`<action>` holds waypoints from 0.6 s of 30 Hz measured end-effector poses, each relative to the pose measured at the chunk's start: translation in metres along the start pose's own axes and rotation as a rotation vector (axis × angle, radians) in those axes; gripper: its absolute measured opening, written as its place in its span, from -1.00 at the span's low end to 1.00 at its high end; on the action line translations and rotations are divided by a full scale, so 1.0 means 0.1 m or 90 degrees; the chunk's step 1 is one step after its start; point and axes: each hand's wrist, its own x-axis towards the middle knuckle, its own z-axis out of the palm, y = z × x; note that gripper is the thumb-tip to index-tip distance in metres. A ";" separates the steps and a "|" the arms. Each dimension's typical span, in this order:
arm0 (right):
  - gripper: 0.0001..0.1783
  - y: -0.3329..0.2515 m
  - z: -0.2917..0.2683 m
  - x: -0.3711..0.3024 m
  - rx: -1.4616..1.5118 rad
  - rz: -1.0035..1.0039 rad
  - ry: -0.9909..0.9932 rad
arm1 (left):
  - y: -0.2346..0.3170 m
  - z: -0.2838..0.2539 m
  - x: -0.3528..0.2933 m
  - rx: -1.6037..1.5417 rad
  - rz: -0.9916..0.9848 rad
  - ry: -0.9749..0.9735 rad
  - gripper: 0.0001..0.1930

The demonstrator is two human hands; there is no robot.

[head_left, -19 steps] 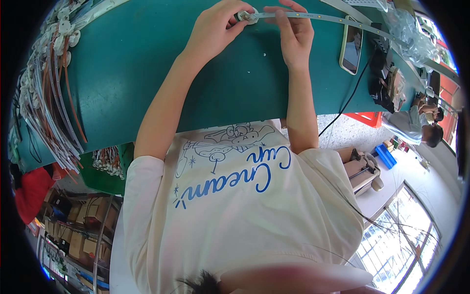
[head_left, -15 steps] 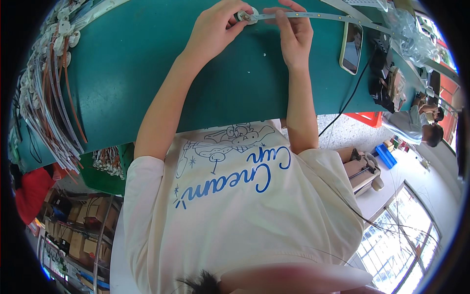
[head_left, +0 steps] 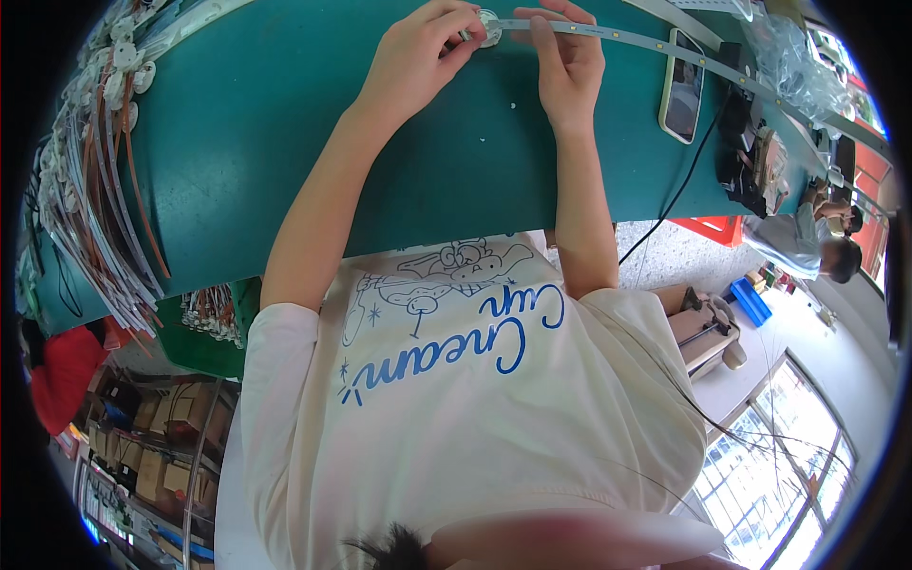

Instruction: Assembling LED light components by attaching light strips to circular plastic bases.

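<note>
At the far edge of the view, my left hand (head_left: 418, 57) is closed in a pinch on a small round white plastic piece (head_left: 491, 30). From that piece a thin pale LED strip (head_left: 632, 38), dotted with small yellowish chips, runs off to the right. My right hand (head_left: 575, 71) holds the strip close to the round piece, thumb on the near side and fingers behind it. The strip's near end meets the round piece, but my left fingertips partly cover the joint. Both hands are just over the green table (head_left: 456, 152).
A heap of LED strips (head_left: 95, 190) with white round ends hangs over the table's left side. To the right lie a phone (head_left: 682, 87), a black cable (head_left: 679, 195) and clear plastic bags (head_left: 798, 71). A green crate (head_left: 195, 337) is below left; another person (head_left: 807, 242) sits far right.
My left fingers have turned the round piece slightly and cover more of it. The right hand has shifted a little left, and the strip's far part sags lower across the phone's top.
</note>
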 end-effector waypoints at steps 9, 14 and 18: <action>-0.72 0.00 0.02 -0.03 0.007 0.005 -0.016 | -0.19 0.07 -0.06 -0.163 -0.063 0.025 -0.89; -0.74 -0.04 0.03 -0.05 0.020 0.000 -0.026 | -0.02 0.02 0.00 -0.060 -0.068 -0.006 -0.88; -0.77 0.26 -0.03 0.05 0.253 -0.237 -0.125 | 0.00 0.01 0.02 -0.059 -0.076 -0.010 -0.87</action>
